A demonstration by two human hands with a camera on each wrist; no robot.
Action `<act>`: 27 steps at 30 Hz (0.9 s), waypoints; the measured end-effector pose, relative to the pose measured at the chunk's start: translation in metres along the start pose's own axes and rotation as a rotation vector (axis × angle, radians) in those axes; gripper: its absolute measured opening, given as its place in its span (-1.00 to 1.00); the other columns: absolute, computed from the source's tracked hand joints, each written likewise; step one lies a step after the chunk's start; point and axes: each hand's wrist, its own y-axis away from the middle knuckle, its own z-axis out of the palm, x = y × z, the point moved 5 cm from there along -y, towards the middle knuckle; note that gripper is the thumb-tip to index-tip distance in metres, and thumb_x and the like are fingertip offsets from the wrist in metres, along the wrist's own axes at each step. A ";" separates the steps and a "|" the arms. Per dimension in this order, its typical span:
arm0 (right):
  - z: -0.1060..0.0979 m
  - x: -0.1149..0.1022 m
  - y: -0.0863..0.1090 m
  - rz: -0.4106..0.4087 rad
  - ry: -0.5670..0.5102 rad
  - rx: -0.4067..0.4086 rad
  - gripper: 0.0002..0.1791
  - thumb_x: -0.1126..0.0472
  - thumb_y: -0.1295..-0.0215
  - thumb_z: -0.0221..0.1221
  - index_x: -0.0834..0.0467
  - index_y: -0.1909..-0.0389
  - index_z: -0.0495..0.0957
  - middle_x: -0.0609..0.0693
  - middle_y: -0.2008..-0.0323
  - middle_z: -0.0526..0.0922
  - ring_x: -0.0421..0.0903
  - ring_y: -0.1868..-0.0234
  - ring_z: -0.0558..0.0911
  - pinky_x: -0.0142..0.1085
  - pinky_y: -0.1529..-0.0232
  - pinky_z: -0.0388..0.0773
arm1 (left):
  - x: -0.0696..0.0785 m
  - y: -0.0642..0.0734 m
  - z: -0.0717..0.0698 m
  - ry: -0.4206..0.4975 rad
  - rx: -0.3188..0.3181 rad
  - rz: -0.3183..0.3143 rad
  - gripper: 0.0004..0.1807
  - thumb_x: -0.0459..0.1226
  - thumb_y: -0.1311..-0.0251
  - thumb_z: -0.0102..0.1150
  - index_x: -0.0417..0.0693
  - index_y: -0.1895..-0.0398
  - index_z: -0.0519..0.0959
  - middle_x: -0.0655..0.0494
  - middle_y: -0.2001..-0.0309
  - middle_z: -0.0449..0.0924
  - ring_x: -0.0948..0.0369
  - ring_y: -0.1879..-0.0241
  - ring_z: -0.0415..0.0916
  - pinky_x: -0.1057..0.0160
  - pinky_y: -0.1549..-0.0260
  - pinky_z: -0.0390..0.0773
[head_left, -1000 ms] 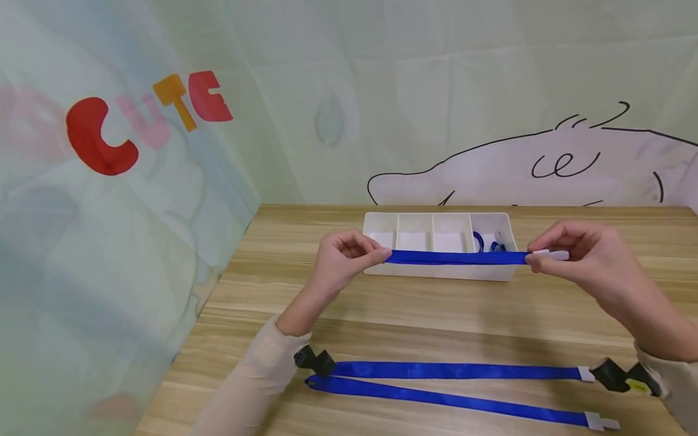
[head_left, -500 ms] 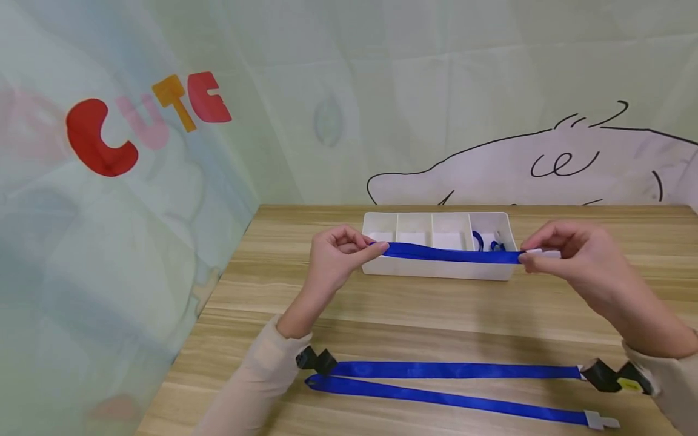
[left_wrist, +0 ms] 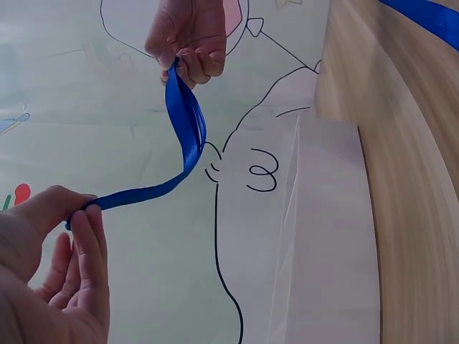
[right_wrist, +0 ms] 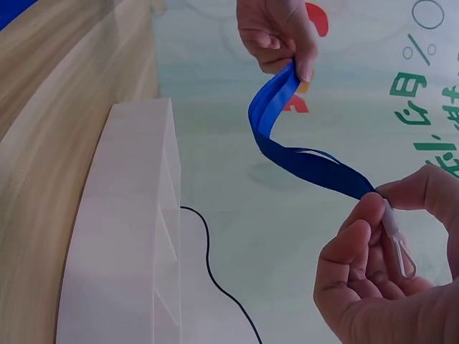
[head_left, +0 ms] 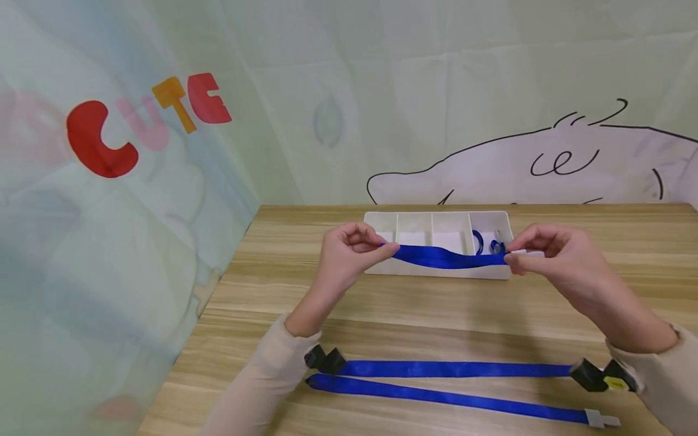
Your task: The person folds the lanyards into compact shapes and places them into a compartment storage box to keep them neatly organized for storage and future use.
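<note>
A folded blue lanyard [head_left: 436, 257] is held up between both hands, in front of the white divided box [head_left: 436, 270]. My left hand [head_left: 351, 254] pinches its left end between thumb and fingers. The right hand [head_left: 561, 257] pinches the other end, beside the white clip [right_wrist: 391, 222], which sticks out past the fingertips. Between the hands the strap sags and curves, its layers slightly apart in the right wrist view. Two more blue straps, an upper strap [head_left: 452, 369] and a lower strap [head_left: 452, 398], lie on the table nearer the person.
Small blue loops [head_left: 478, 242] sit in the box's rightmost compartment. The wooden table [head_left: 414, 315] meets a printed cloth backdrop [head_left: 349, 91] at its back and left. A white clip [head_left: 601, 418] ends the lower strap. Dark wrist cameras hang over parts of the upper strap.
Both hands have come closer together, the right one moving left. The lanyard between them has gone from taut and straight to slack and bowed. The straps on the table stay put.
</note>
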 end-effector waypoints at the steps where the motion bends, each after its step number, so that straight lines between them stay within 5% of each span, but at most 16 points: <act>1: 0.001 -0.001 0.000 0.004 0.023 0.000 -0.93 0.43 -0.25 0.31 0.28 0.27 0.64 0.06 0.34 0.69 -0.10 0.39 0.66 -0.45 0.22 0.61 | 0.001 0.000 0.002 -0.004 -0.006 0.013 -0.77 -0.50 0.03 0.51 -0.22 0.47 0.57 0.03 0.45 0.68 0.17 0.45 0.67 0.31 0.39 0.68; 12: 0.016 -0.017 -0.003 0.021 0.222 -0.001 -0.81 0.32 -0.22 0.39 0.29 0.19 0.63 -0.10 0.25 0.68 -0.12 0.27 0.64 -0.38 0.29 0.64 | 0.026 0.011 0.036 -0.222 -0.162 0.200 -0.86 -0.34 -0.13 0.45 -0.19 0.27 0.71 0.08 0.32 0.72 0.23 0.38 0.68 0.22 0.32 0.72; 17: 0.027 -0.026 -0.006 -0.025 0.247 0.007 -0.81 0.31 -0.21 0.40 0.27 0.20 0.65 -0.03 0.24 0.67 -0.11 0.29 0.66 -0.34 0.33 0.66 | 0.031 0.015 0.053 -0.274 -0.222 0.214 -0.87 -0.31 -0.20 0.40 -0.17 0.22 0.72 0.11 0.28 0.72 0.33 0.35 0.66 0.28 0.28 0.70; 27: 0.049 -0.039 -0.010 -0.164 0.226 -0.011 -0.84 0.38 -0.15 0.41 0.25 0.26 0.66 0.02 0.27 0.67 -0.13 0.25 0.68 -0.35 0.38 0.66 | 0.038 0.016 0.067 -0.269 -0.238 0.257 -0.90 -0.36 -0.20 0.38 -0.20 0.24 0.71 0.05 0.29 0.72 0.38 0.38 0.66 0.30 0.31 0.70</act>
